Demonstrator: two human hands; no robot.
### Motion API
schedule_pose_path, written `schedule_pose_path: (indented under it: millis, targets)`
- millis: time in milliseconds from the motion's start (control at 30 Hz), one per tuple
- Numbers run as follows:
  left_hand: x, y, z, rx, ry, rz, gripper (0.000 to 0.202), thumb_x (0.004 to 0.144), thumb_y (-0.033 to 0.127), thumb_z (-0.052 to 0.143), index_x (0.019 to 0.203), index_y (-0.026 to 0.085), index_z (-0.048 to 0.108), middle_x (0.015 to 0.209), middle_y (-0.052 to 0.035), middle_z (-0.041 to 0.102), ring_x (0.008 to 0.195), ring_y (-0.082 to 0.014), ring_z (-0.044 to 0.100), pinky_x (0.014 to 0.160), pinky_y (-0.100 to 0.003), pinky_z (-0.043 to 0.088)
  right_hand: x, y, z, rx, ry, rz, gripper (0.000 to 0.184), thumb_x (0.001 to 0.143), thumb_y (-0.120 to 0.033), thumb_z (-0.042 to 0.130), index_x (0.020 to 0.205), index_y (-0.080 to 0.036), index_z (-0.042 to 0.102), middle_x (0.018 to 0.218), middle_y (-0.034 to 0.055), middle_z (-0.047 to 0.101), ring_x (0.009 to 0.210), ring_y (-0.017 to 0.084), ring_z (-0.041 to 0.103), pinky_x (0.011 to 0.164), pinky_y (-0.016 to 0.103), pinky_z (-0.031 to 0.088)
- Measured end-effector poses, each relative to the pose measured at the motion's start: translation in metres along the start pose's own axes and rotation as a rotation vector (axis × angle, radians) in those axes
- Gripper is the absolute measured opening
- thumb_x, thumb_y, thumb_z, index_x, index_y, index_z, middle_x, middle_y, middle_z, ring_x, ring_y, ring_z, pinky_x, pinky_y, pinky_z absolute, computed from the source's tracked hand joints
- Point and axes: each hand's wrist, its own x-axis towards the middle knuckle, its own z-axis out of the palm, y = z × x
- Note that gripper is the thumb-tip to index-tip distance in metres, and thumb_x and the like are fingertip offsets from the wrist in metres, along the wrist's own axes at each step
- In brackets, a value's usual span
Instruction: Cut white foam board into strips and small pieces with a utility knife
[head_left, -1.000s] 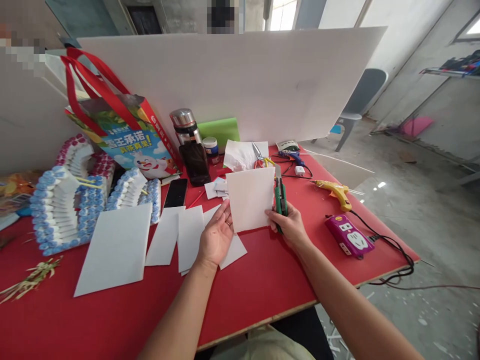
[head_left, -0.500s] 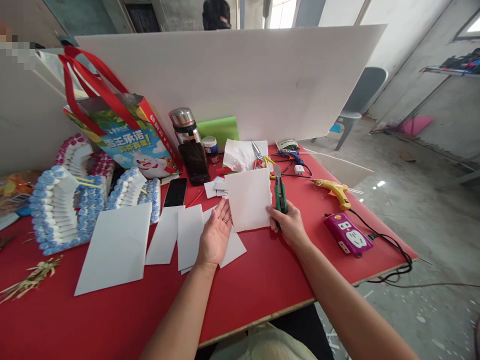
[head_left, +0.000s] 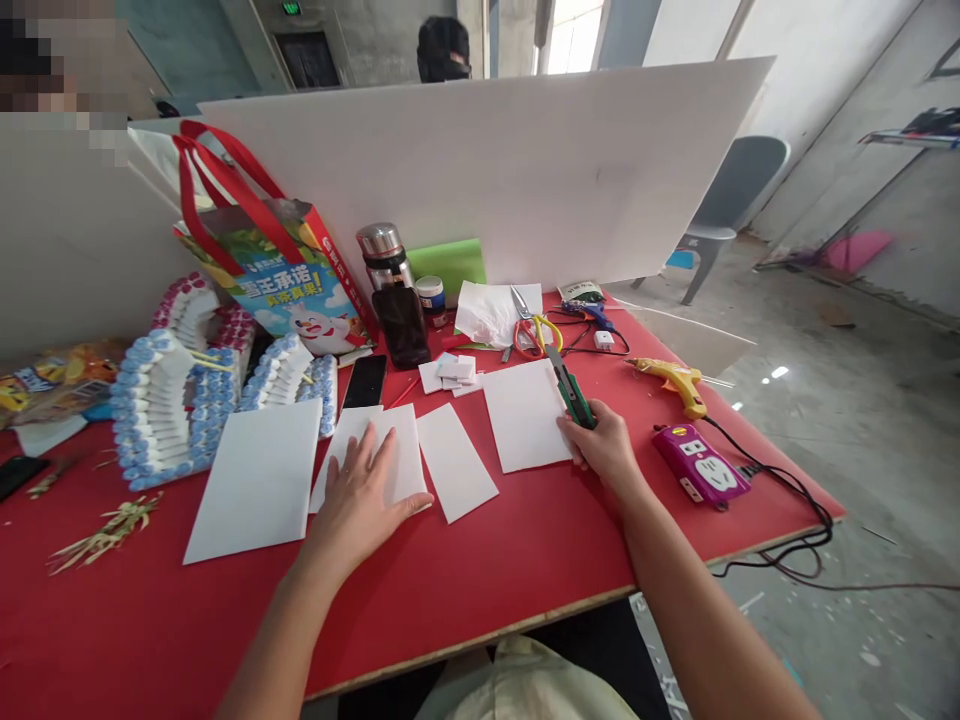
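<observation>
My right hand [head_left: 600, 440] is closed around a green utility knife [head_left: 573, 392], its blade end pointing away from me. Under that hand's edge lies a squarish white board piece [head_left: 525, 418] on the red table. With fingers spread, my left hand [head_left: 367, 495] rests palm down on some white board pieces [head_left: 403, 450]. Between the hands is a narrow white board piece [head_left: 457, 462]. A larger white sheet [head_left: 259, 480] leans or lies farther left; its far edge sits against blue-and-white folded-looking structures [head_left: 169, 405]. Small white offcuts [head_left: 454, 372] lie beyond my hands.
A yellow glue gun [head_left: 671, 383] and a purple power strip [head_left: 701, 465] with a cord are at right. Scissors [head_left: 534, 322], a thermos [head_left: 382, 255], a phone [head_left: 365, 382] and a gift bag [head_left: 300, 290] stand or lie behind. A big white panel [head_left: 510, 180] rises at the back.
The square white piece has gone from being held up to lying on the table. My left hand has moved left and down onto the board pieces. The knife stays in my right hand.
</observation>
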Motion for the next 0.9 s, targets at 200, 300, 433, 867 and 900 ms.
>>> schedule_pose_path:
  millis: [200,300,433,867,900]
  targets:
    - [-0.018,0.028,0.021,-0.036,0.172,0.029,0.066,0.097,0.051,0.045,0.152,0.015,0.039,0.163,-0.0203,0.025,0.147,-0.0445,0.028,0.112,-0.066,0.032,-0.004,0.003,-0.006,-0.087,-0.016,-0.009,0.029,0.074,-0.041,0.071,0.09,-0.022,0.056,0.036,-0.0094,0.048,0.028,0.014,0.045,0.028,0.022,0.036]
    - [-0.019,0.028,0.025,-0.122,0.244,0.036,0.061,0.097,0.043,0.047,0.15,0.014,0.041,0.161,-0.0216,0.029,0.147,-0.044,0.029,0.111,-0.064,0.035,-0.008,0.003,-0.013,-0.119,-0.037,0.002,0.033,0.074,-0.043,0.072,0.095,-0.022,0.057,0.036,-0.0091,0.049,0.027,0.015,0.045,0.028,0.022,0.035]
    - [-0.019,0.026,0.027,-0.231,0.298,0.009,0.059,0.094,0.039,0.05,0.148,0.018,0.043,0.16,-0.0201,0.032,0.145,-0.0439,0.034,0.11,-0.062,0.038,-0.012,0.002,-0.016,-0.135,-0.042,-0.008,0.048,0.073,-0.044,0.074,0.112,-0.02,0.059,0.037,-0.0095,0.051,0.027,0.016,0.046,0.029,0.023,0.036]
    - [-0.021,0.034,0.014,-0.262,0.37,-0.052,0.059,0.088,0.025,0.056,0.146,0.024,0.046,0.162,-0.0135,0.03,0.138,-0.0421,0.045,0.102,-0.056,0.047,-0.011,0.008,-0.018,-0.063,-0.029,-0.062,0.044,0.075,-0.042,0.074,0.112,-0.018,0.065,0.039,-0.0094,0.049,0.03,0.013,0.043,0.031,0.023,0.036]
    - [-0.021,0.034,0.013,-0.27,0.37,-0.051,0.059,0.088,0.024,0.055,0.146,0.023,0.046,0.162,-0.0135,0.03,0.138,-0.042,0.044,0.101,-0.056,0.048,-0.012,0.007,-0.018,-0.068,-0.035,-0.059,0.043,0.075,-0.042,0.074,0.11,-0.018,0.065,0.039,-0.0093,0.049,0.03,0.013,0.043,0.032,0.023,0.035]
